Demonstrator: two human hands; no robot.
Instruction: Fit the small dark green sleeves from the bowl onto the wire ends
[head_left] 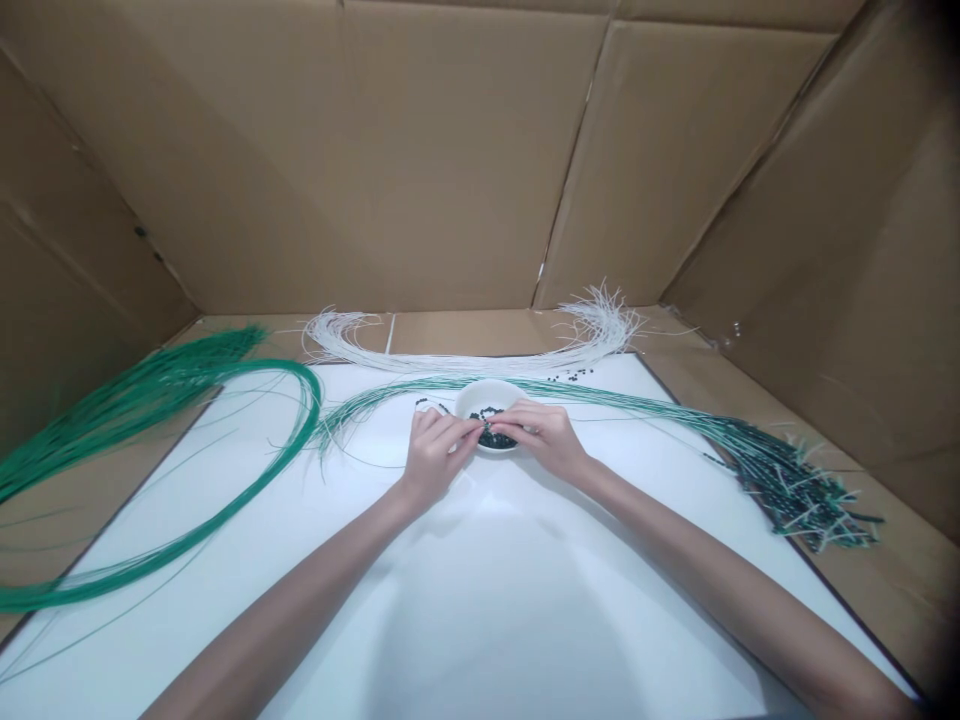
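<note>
Green strands point(225, 520), white strands point(450, 362), seemingly black beads point(495, 438)

Diffuse light, moderately bright; faint glare on the white worktop point(495, 600), soft shadows beneath the forearms; slight overall blur; right corners vignette dark.

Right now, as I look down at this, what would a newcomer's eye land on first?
Probably the bright green strands sweeping and looping across the left side. Next, the left hand and right hand meeting over a white bowl of small dark beads in the middle, then the dark-beaded bundle end at right.
</note>
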